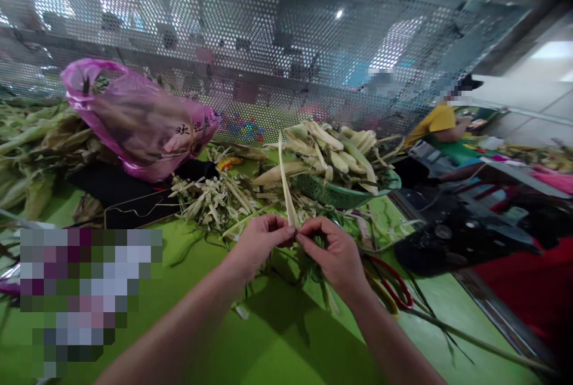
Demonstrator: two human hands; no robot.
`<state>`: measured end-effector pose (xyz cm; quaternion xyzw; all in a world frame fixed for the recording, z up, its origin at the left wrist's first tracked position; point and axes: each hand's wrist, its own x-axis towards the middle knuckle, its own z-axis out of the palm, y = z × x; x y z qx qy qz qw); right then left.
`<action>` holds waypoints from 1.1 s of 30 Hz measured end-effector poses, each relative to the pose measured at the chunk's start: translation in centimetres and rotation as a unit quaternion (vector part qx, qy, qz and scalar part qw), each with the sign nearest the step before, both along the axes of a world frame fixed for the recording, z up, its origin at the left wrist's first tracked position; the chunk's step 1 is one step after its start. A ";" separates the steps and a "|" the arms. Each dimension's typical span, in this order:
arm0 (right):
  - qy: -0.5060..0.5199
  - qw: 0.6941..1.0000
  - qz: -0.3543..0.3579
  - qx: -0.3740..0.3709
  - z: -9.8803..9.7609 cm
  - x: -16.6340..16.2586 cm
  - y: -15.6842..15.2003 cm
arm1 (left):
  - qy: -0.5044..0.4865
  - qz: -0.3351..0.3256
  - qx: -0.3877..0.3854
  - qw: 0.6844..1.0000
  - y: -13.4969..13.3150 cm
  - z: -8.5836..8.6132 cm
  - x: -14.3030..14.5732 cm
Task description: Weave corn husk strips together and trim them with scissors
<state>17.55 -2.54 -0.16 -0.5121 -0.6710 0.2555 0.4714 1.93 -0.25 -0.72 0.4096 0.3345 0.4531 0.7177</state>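
Centrally, L hand & R hand meet fingertip to fingertip over the green table, both pinched on the lower end of a pale husk strip, which stands nearly upright btw them. More green leaf bits hang under the hands. Just behind: a pile of cut husk strips & a green basket heaped w/ husks. Pink plastic bag lies further L, unhusked corn beyond it. Red-handled scissors lie near the R wrist. Perforated metal screen backs the table; another person in a yellow shirt sits far R.
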 end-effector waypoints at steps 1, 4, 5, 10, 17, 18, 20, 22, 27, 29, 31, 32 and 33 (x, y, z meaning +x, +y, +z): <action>0.003 1.000 0.003 0.004 0.0 0.0 0.0 | -0.002 0.001 0.000 1.000 0.0 0.0 0.0; 0.005 0.999 0.023 0.027 0.0 0.2 0.0 | -0.004 0.009 0.000 1.000 0.2 -0.3 0.1; 0.000 0.999 0.032 0.038 0.0 0.2 0.0 | -0.005 0.012 -0.001 1.000 0.2 -0.4 0.2; -0.064 0.990 0.072 0.100 0.4 0.4 0.1 | -0.019 0.024 -0.013 0.999 0.5 -0.9 0.3; -0.104 0.986 0.058 0.118 0.4 0.6 0.1 | -0.008 0.018 -0.027 0.999 0.3 -0.6 0.2; -0.110 0.985 0.057 0.117 0.4 0.6 0.1 | -0.007 0.017 -0.030 0.999 0.3 -0.6 0.2; -0.120 0.986 0.049 0.109 0.4 0.6 0.2 | -0.011 0.014 -0.030 0.999 0.3 -0.7 0.3; -0.126 0.987 0.039 0.094 0.5 0.5 0.1 | -0.013 0.010 -0.025 1.000 0.3 -0.8 0.3; -0.126 0.990 0.017 0.063 0.5 0.3 -0.1 | 0.002 0.002 -0.016 1.000 0.2 -0.5 0.2; -0.124 0.991 0.003 0.057 0.5 0.2 -0.2 | 0.005 -0.007 -0.007 1.000 0.2 -0.4 0.1; -0.124 0.991 -0.015 0.056 0.4 0.1 -0.3 | 0.009 -0.014 0.008 1.000 0.1 -0.5 0.1; -0.124 0.990 -0.023 0.056 0.4 0.0 -0.4 | 0.012 -0.014 0.016 1.000 0.2 -0.5 0.1; -0.122 0.991 -0.029 0.055 0.4 0.0 -0.4 | 0.015 -0.014 0.024 1.000 0.2 -0.6 0.1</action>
